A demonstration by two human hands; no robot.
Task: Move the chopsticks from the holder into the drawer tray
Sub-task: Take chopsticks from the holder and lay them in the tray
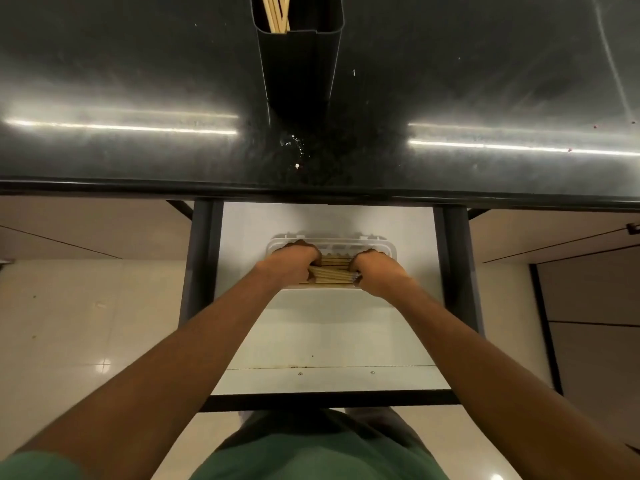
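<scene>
Head view: both hands, left hand (pixel 292 263) and right hand (pixel 375 271), are gripping a chopstick bundle (pixel 332 273) lying left-right in the tray (pixel 332 243); remaining chopsticks (pixel 275 12) are standing far away in the holder (pixel 299 64).

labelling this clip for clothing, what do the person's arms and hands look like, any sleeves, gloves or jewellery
Both forearms are bare from the bottom of the frame up to the wrists, with no sleeves reaching them. The left hand and right hand show no gloves, and no watch, bracelet or ring is visible. A green top shows at the bottom edge.

Dim, glare streaks, warped edges
</scene>
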